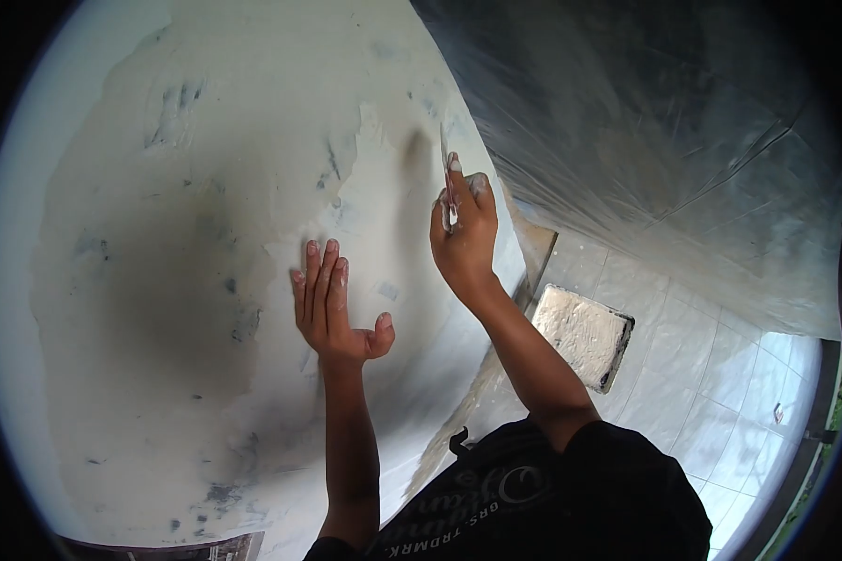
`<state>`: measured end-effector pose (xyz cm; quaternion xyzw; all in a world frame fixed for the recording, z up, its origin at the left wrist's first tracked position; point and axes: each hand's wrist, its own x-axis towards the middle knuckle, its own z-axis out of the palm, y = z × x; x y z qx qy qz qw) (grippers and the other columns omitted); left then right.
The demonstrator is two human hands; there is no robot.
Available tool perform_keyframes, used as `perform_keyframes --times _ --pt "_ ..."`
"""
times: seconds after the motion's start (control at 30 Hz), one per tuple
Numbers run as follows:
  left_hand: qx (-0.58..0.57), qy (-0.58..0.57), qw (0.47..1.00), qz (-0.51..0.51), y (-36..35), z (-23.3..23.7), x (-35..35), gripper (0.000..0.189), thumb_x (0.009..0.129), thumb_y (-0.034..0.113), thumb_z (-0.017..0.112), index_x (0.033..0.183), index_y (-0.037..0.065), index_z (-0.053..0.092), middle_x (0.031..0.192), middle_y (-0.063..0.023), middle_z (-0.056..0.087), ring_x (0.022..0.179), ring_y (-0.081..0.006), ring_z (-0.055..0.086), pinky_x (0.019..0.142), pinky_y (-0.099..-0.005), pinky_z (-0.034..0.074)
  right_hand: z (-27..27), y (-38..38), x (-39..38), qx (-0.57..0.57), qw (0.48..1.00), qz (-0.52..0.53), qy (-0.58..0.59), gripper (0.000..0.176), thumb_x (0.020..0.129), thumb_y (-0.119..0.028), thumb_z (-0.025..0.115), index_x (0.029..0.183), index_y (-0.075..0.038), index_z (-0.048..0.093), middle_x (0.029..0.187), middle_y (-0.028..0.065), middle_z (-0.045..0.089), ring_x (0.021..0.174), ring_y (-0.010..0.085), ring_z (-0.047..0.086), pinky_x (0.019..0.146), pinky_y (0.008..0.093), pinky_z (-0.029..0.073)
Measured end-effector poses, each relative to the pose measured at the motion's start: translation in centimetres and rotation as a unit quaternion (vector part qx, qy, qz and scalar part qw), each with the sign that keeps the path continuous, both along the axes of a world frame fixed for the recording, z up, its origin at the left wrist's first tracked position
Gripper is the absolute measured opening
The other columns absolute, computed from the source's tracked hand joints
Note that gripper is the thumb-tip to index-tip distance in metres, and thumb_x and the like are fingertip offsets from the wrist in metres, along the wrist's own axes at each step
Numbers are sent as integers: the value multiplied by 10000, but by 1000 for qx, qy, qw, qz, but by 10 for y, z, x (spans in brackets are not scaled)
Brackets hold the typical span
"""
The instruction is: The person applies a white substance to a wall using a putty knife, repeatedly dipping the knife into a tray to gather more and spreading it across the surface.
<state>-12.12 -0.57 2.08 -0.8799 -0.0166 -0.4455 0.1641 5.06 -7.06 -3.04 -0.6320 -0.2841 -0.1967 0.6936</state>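
My left hand [332, 313] lies against the pale, plastered wall [196, 178], fingers stretched upward and thumb out to the side. White paste marks its fingertips. Higher and to the right, my right hand [465, 220] is closed around a putty knife [444, 154], seen nearly edge-on with its thin blade pointing up near the wall. White paste coats several of those fingers. Most of the handle is hidden by the hand. The wall carries uneven smooth patches and scattered dark grey marks.
A squarish dark-edged tray [624, 348] of creamy white paste stands on the tiled floor [711, 374] to the right. Translucent plastic sheeting [664, 140] hangs beyond the wall's right edge. A small object [778, 412] lies on the far tiles.
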Motion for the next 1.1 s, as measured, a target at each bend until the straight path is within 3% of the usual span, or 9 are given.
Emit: perform_keyframes --times 0.13,0.27,0.4,0.47,0.63,0.83,0.9,1.0,1.1 --pt "-3 0 1000 7 0 -1 -1 624 894 434 441 1284 -51 485 1308 -249 562 1277 -456 476 1115 -555 226 24 41 8 -68 996 -20 -55 432 733 17 677 1151 60 578 954 225 577 888 376 570 770 427 493" --pt "2 -16 1000 8 -4 2 3 606 875 416 436 1238 -63 517 1237 -241 612 1252 -417 517 1158 -479 203 1 23 -49 -54 992 96 -61 490 700 -8 727 1165 55 582 959 237 584 859 384 591 753 438 515" --pt "-3 -11 1000 3 0 1 1 624 886 434 435 1266 -57 496 1268 -248 589 1264 -441 496 1137 -518 211 -7 -23 -58 5 986 164 -36 492 694 23 720 1167 69 592 868 196 570 725 329 592 659 383 507" --pt "-12 -5 1000 2 -1 -1 -1 639 895 449 440 1285 -55 479 1301 -254 565 1274 -464 475 1116 -557 218 15 -19 -29 10 996 86 -5 469 709 36 696 1163 82 588 841 180 563 706 290 587 629 334 490" --pt "-12 -5 1000 -5 1 -1 -1 639 895 453 441 1284 -53 478 1301 -259 563 1273 -466 475 1119 -556 213 27 38 11 -29 997 36 -63 442 714 31 693 1144 68 595 848 204 569 738 357 596 662 408 502" --pt "-3 -23 1000 2 -2 2 2 608 877 415 436 1248 -60 514 1237 -239 613 1257 -419 512 1151 -485 214 -7 -10 -65 9 983 149 -109 484 703 20 712 1163 86 577 880 225 567 770 367 600 677 418 508" --pt "-10 -14 1000 0 -2 1 1 617 888 428 435 1266 -55 496 1270 -248 588 1266 -442 493 1136 -518 214 -5 -26 -61 21 982 185 -27 481 705 29 705 1166 87 579 848 198 554 716 327 588 635 376 495" --pt "-14 -8 1000 -1 -2 0 0 623 899 439 433 1285 -49 477 1305 -253 562 1273 -464 477 1119 -552 216 33 -6 -2 36 998 50 14 466 717 55 672 1170 107 575 819 179 556 657 285 580 609 347 485" --pt "-13 -7 1000 -1 -1 0 0 619 900 436 431 1287 -45 476 1307 -250 563 1273 -461 479 1117 -554 219 58 29 48 1 1000 -5 23 451 723 40 667 1160 104 576 872 243 594 752 356 622 666 394 508"
